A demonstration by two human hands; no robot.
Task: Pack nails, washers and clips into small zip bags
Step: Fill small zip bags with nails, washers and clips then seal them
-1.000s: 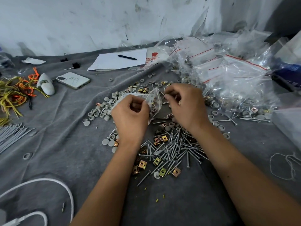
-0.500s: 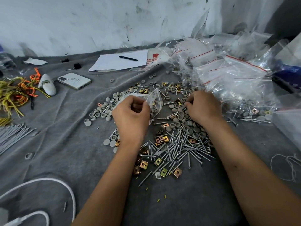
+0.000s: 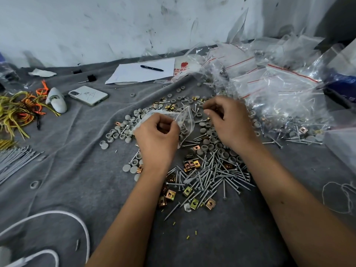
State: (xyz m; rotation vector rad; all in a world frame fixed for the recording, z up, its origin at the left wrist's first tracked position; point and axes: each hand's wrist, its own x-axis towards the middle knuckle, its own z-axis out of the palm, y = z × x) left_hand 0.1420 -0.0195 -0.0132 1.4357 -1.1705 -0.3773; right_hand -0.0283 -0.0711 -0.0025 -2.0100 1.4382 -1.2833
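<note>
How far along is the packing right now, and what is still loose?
Done: a heap of filled zip bags lies at right. In hand: the left hand holds a small bag; the right hand hovers beside it, contents unclear. Left: many loose nails, washers and clips on the cloth.

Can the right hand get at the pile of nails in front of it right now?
Probably yes: the right hand hovers just beyond the nails, which lie uncovered on the cloth, nothing between them.
</note>
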